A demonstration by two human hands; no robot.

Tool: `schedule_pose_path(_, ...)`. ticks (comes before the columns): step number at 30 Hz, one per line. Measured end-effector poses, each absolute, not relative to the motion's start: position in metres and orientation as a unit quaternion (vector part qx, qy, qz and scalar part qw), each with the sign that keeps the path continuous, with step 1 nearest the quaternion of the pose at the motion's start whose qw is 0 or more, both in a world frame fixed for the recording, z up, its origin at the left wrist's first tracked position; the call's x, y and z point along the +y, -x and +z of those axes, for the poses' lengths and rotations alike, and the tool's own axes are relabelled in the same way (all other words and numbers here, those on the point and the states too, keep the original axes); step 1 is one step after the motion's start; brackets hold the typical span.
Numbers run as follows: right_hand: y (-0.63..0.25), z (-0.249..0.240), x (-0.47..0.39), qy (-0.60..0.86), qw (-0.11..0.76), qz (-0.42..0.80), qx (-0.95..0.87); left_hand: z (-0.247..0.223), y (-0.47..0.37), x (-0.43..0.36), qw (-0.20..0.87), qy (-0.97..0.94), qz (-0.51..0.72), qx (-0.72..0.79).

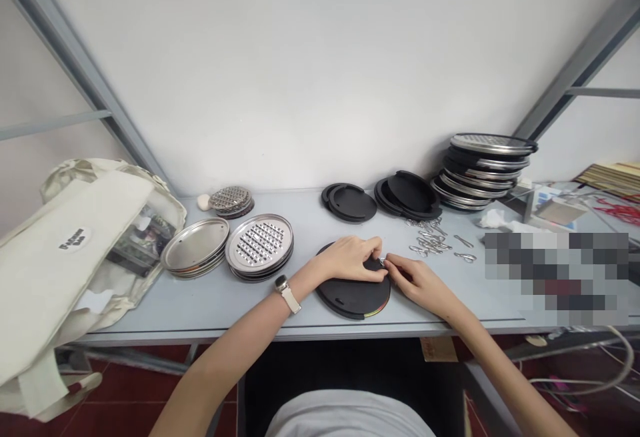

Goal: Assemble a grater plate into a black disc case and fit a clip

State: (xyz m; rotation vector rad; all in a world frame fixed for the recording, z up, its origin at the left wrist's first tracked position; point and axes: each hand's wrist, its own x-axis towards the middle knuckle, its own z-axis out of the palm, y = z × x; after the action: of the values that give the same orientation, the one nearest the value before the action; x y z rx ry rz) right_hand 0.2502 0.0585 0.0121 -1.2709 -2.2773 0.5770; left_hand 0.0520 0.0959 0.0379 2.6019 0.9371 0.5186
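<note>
Evidently, the metal clip (383, 261) lay at the right edge of the black disc (353, 295), just left of the right hand (419, 282), whose fingers pinched it narrowly, while the left hand (351, 258) covered the disc, its grip unclear.

It looks like a small assembly workshop: metal grater discs (264, 243) stand stacked left of the left grip (353, 260), black discs (353, 205) lie beyond it, and loose metal clips (433, 241) litter the surface (225, 303) past the right grip (417, 282).
</note>
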Motion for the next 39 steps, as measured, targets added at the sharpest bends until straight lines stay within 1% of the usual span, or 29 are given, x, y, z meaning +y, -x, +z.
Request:
schedule_pose_path(17,-0.2514,0.0113,0.0584,0.463,0.226,0.232,-0.825,0.0415,-0.0498,0.0975,0.201,-0.924,0.183,0.268)
schedule_pose_path(26,-0.2514,0.0117,0.0588,0.459,0.262,0.245,-0.813,0.0416,-0.0503,0.0983,0.193,-0.928,0.183,0.262)
schedule_pose_path(29,-0.2521,0.0111,0.0590,0.459,0.258,0.241,-0.816,0.0417,-0.0509,0.0962,0.171,-0.930,0.176,0.275)
schedule_pose_path(34,-0.2524,0.0095,0.0597,0.461,0.241,0.233,-0.822,0.0422,-0.0528,0.0909,0.088,-0.929,0.182,0.310)
schedule_pose_path(39,-0.2523,0.0087,0.0598,0.466,0.234,0.227,-0.823,0.0406,-0.0532,0.0912,0.068,-0.936,0.173,0.299)
